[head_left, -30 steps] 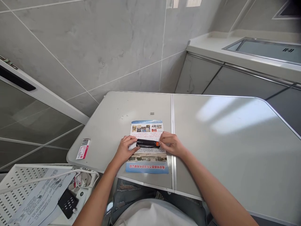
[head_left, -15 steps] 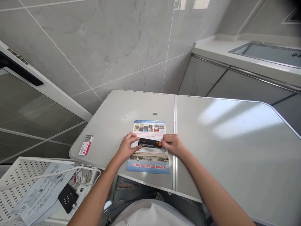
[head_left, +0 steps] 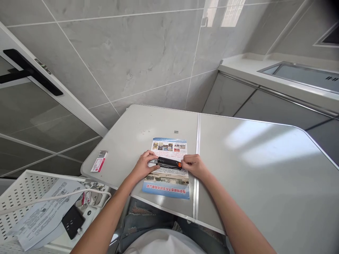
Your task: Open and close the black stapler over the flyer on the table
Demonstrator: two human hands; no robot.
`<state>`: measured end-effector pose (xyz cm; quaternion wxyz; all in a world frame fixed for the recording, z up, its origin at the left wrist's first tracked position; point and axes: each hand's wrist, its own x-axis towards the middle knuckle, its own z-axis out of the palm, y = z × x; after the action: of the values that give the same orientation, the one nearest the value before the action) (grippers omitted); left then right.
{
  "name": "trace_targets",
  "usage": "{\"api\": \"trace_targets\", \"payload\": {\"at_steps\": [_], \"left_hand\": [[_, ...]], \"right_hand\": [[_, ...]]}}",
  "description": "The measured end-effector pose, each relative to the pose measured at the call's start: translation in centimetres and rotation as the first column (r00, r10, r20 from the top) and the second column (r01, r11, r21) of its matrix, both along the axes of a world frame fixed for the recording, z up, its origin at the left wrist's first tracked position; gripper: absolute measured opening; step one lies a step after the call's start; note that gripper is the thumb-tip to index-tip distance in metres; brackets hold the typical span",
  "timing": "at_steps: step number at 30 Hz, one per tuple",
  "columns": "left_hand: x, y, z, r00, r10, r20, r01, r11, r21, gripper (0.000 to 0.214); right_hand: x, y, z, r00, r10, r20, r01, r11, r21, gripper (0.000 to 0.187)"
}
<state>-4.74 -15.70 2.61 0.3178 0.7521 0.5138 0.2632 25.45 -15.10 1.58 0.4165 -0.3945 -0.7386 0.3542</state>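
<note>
A black stapler (head_left: 169,162) with an orange end lies across a printed leaflet (head_left: 169,190) on the folding table. Its metal part shows at the left end, beside my left hand (head_left: 145,165), whose thumb and fingers close around that end. At the orange end, the fingers of my right hand (head_left: 194,165) are pinched against the stapler. A narrow dark gap shows along its near side, between the upper body and the base. Beyond the leaflet lies a short strip of staples (head_left: 176,132), and a few loose staples (head_left: 145,132) are scattered to its left.
A red-and-white staple box (head_left: 99,163) stands near the table's left edge, with metal strips at its top. Below left, a white perforated basket (head_left: 29,180) holds papers (head_left: 47,211), a cable and a black socket block (head_left: 73,221). A metal seam (head_left: 197,158) divides the table.
The view has tilted up slightly. A gap along the stapler's near side and metal at its left end show more now. Both hands keep their places on it.
</note>
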Motion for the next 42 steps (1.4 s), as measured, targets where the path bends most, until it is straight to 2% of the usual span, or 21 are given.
{"api": "trace_targets", "payload": {"at_steps": [5,9,11,13,15,16,17,19,22,23,25,27,29,30,31,33,35,37,42], "left_hand": [[0.0,-0.1,0.1,1.0,-0.001,0.016,0.002,1.0,-0.015,0.032],[0.1,-0.3,0.0,1.0,0.011,0.013,-0.011,1.0,0.014,0.028],[0.1,-0.5,0.0,1.0,0.025,0.018,-0.025,0.999,0.027,0.031],[0.2,-0.8,0.1,0.997,0.05,0.052,-0.053,0.998,0.039,0.05],[0.1,-1.1,0.2,0.989,0.082,0.124,-0.088,0.995,0.044,0.077],[0.0,-1.2,0.3,0.981,0.094,0.17,-0.102,0.994,0.043,0.082],[-0.1,-1.3,0.4,0.971,0.105,0.216,-0.117,0.992,0.041,0.079],[-0.3,-1.5,0.5,0.943,0.135,0.304,-0.159,0.986,0.056,0.06],[0.0,-1.9,0.5,0.858,0.25,0.449,-0.299,0.954,0.039,0.037],[0.2,-2.0,0.4,0.799,0.304,0.519,-0.348,0.938,-0.014,0.036],[0.8,-2.1,0.1,0.611,0.401,0.683,-0.366,0.908,-0.205,0.039],[1.2,-2.2,-0.4,0.367,0.445,0.817,-0.197,0.896,-0.399,0.043],[1.2,-2.1,-1.0,0.164,0.467,0.869,0.075,0.872,-0.483,0.046],[1.0,-2.0,-1.3,0.104,0.487,0.867,0.189,0.846,-0.498,0.047],[0.7,-1.9,-1.6,0.07,0.51,0.857,0.27,0.817,-0.509,0.047],[0.3,-1.7,-2.1,0.047,0.564,0.824,0.335,0.769,-0.545,0.044],[0.1,-1.6,-2.5,0.027,0.615,0.788,0.333,0.738,-0.587,0.04],[0.1,-1.7,-2.9,-0.001,0.646,0.764,0.327,0.722,-0.61,0.036],[0.6,-2.0,-3.1,-0.036,0.666,0.745,0.344,0.708,-0.617,0.026]], "right_hand": [[0.2,-0.5,-0.1,1.0,-0.028,0.009,0.028,1.0,0.014,0.049],[-0.1,-0.8,0.9,0.995,-0.097,0.019,0.096,0.994,0.047,0.051],[-0.8,-0.8,1.7,0.993,-0.114,0.029,0.112,0.991,0.067,0.042],[-1.8,-1.0,2.4,0.993,-0.092,0.069,0.088,0.994,0.06,0.024],[-3.1,-1.5,2.5,0.989,-0.059,0.134,0.057,0.998,0.011,0.042],[-3.7,-1.7,2.3,0.985,-0.062,0.162,0.065,0.998,-0.017,0.051],[-4.2,-1.9,2.0,0.981,-0.03,0.194,0.04,0.998,-0.049,0.055],[-4.9,-2.2,1.5,0.968,-0.032,0.248,0.055,0.995,-0.086,0.048],[-5.5,-2.5,1.3,0.954,-0.103,0.282,0.124,0.991,-0.056,0.034],[-5.6,-2.6,1.5,0.954,-0.134,0.268,0.144,0.989,-0.02,0.031],[-5.8,-3.0,2.2,0.959,-0.188,0.212,0.168,0.98,0.109,0.029],[-6.3,-3.5,3.2,0.962,-0.216,0.165,0.155,0.934,0.322,0.033],[-6.9,-4.1,4.1,0.958,-0.217,0.186,0.078,0.824,0.561,0.04],[-7.2,-4.5,4.5,0.95,-0.223,0.219,0.023,0.749,0.662,0.04],[-7.5,-4.7,4.8,0.936,-0.239,0.258,-0.032,0.673,0.739,0.038],[-8.0,-5.2,5.1,0.905,-0.287,0.314,-0.118,0.54,0.834,0.031],[-8.2,-5.4,5.1,0.884,-0.33,0.331,-0.154,0.463,0.873,0.032],[-8.0,-5.5,5.2,0.87,-0.356,0.341,-0.166,0.439,0.883,0.034],[-6.7,-5.1,5.6,0.853,-0.351,0.386,-0.212,0.443,0.871,0.035]]}}
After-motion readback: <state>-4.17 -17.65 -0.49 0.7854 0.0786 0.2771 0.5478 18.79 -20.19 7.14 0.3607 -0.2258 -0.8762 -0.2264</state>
